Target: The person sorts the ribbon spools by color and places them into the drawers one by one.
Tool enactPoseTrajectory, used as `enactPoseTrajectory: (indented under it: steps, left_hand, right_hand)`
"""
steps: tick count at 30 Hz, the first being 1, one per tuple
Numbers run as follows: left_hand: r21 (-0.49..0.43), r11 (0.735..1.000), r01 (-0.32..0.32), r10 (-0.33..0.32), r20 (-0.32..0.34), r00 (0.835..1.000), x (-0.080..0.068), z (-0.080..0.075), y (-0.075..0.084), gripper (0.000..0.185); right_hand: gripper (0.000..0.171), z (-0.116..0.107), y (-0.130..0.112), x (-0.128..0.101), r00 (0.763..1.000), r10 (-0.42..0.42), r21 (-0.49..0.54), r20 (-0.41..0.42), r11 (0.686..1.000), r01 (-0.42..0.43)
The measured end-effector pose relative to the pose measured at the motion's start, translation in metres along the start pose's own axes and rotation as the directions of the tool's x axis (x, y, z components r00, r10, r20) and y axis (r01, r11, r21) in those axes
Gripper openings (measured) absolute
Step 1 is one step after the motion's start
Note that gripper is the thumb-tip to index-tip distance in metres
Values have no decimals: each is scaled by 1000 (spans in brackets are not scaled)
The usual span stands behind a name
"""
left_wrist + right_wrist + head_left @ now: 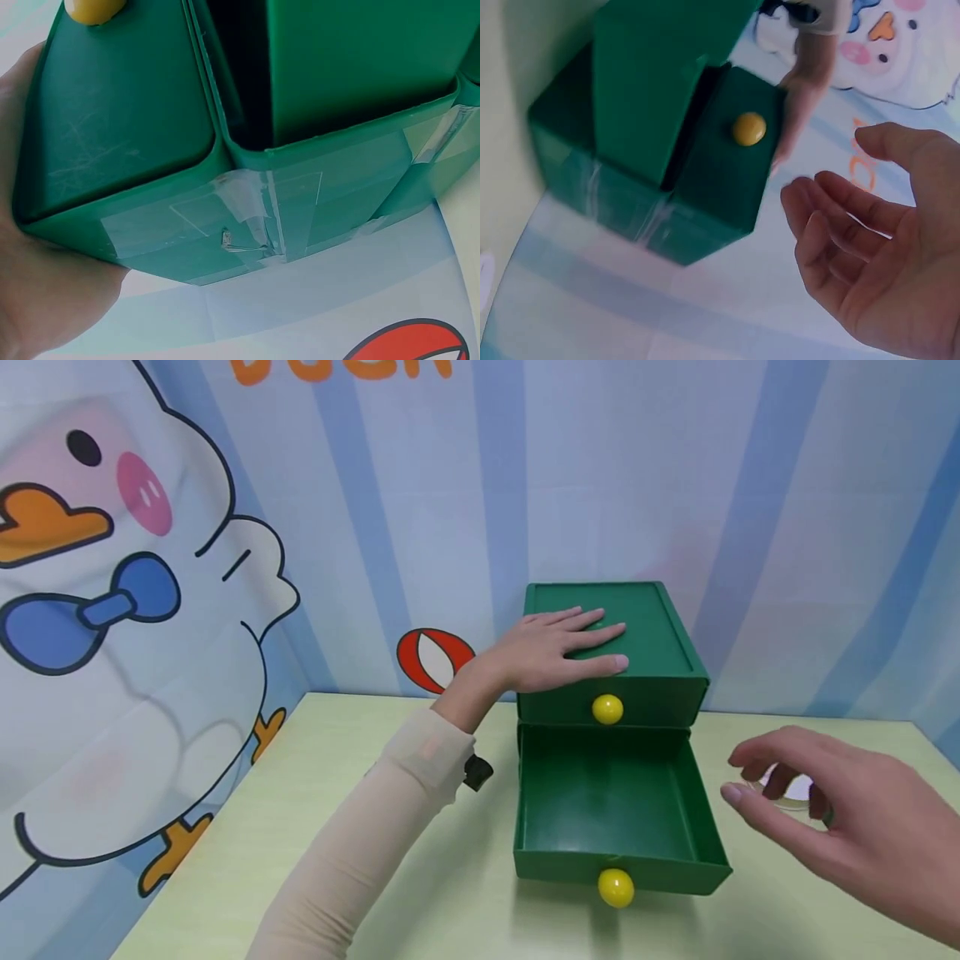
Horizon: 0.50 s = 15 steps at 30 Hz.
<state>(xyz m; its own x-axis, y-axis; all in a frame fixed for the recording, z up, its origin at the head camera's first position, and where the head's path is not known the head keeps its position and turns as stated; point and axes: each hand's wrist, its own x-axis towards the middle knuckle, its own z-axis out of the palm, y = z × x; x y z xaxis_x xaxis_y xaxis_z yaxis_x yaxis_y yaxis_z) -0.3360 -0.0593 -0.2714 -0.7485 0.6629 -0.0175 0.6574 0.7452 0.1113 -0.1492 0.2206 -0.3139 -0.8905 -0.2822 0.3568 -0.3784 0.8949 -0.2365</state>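
The left hand (562, 647) lies flat, fingers straight and together, pressing on top of the green drawer box (660, 635) standing on the tabletop (300, 827). Just below its fingertips the upper drawer's yellow knob (607, 709) shows; beneath that, the lower drawer (611, 810) stands pulled out. The right hand (817, 802) hovers beside the drawer, fingers loosely curled, holding nothing, above a small clear object (791, 792) that cannot be made out.

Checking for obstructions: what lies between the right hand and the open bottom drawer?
Head view: only bare tabletop separates the right hand from the open bottom drawer; a clear round thing sits under the fingers.
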Motion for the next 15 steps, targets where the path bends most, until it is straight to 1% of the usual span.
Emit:
enactPoseTrajectory:
  steps: [4, 7, 10, 12, 15]
  left_hand:
    - [-10, 1000, 6, -6, 1, 1000, -1, 1, 0, 71]
    - [-14, 1000, 11, -11, 9, 1000, -1, 2, -1, 71]
    - [-11, 1000, 10, -10, 16, 1000, 0, 2, 0, 72]
    - [-12, 1000, 7, -7, 18, 1000, 0, 1, 0, 72]
    - [-15, 1000, 6, -6, 12, 1000, 0, 0, -1, 71]
  right_hand:
    - [27, 3, 18, 7, 998, -13, -84, -57, 996, 8]
    - [26, 8, 37, 11, 995, -28, -105, -95, 994, 18]
    - [21, 13, 59, 16, 985, -62, -118, -158, 992, 43]
    - [19, 17, 71, 19, 981, -66, -121, -181, 992, 44]
    - [20, 22, 86, 25, 987, -24, -137, -156, 991, 3]
